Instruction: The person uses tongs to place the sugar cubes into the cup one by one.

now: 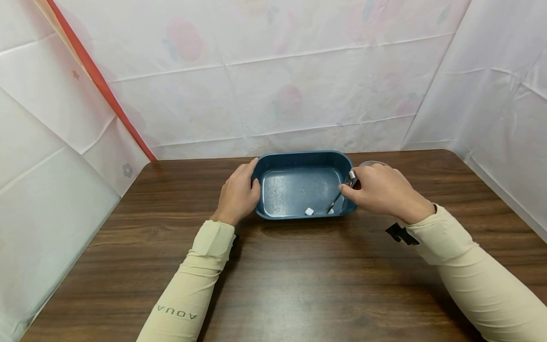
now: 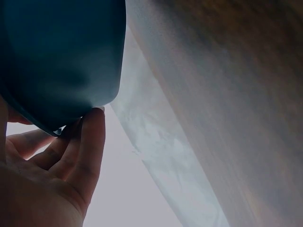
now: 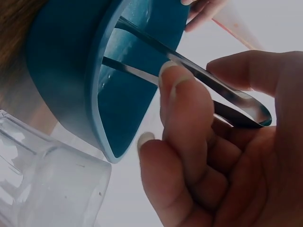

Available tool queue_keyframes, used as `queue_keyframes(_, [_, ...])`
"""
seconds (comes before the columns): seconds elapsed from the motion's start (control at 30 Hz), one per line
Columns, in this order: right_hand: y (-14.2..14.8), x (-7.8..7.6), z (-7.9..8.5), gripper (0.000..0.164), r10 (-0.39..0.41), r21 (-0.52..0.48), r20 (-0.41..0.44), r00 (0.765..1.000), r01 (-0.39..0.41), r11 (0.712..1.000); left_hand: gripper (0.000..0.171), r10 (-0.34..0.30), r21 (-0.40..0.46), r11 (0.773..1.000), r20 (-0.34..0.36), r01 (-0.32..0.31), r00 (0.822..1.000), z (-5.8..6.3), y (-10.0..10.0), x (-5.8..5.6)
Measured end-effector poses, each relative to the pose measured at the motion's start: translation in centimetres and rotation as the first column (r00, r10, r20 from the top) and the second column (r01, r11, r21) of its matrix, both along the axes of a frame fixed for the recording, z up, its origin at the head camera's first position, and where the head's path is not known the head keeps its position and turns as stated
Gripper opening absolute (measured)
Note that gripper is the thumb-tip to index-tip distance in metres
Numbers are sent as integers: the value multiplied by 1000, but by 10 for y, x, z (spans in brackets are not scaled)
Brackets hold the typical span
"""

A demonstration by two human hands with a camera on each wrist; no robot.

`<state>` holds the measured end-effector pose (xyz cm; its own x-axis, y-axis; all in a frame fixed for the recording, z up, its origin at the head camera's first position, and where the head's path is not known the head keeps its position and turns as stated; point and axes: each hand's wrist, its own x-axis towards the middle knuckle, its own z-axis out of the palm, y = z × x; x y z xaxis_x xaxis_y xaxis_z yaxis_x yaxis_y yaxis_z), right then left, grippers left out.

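A dark blue plastic basin [image 1: 295,187] sits on the table before me. My left hand [image 1: 238,194] grips its left end, thumb over the rim and fingers along the outside. Between the thumb and fingers of my right hand [image 1: 384,192] are metal tongs [image 3: 189,66], pinched at the basin's right side. The tongs' tips reach down into the basin near its front wall. One white cube [image 1: 309,211] lies on the basin floor by that wall. Another small white piece [image 1: 331,211] is at the tips; whether they hold it, I cannot tell.
A clear plastic cup [image 3: 71,189] stands just right of the basin, mostly hidden behind my right hand in the head view. The dark wooden table [image 1: 273,275] is bounded by white patterned sheets [image 1: 290,71] at the back and sides.
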<state>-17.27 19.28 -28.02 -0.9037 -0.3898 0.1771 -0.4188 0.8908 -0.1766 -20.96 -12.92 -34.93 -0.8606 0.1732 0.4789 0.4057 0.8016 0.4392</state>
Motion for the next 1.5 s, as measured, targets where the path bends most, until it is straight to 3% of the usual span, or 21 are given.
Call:
queue_keyframes(0.77, [2, 2, 4, 38, -7, -13, 45, 999, 8, 1000, 53, -15, 7, 1000, 9, 15, 1000, 1, 0, 0])
queue_keyframes(1.5, [3, -1, 2, 35, 28, -61, -5, 1000, -28, 998, 53, -18, 12, 1000, 15, 17, 1000, 2, 0, 0])
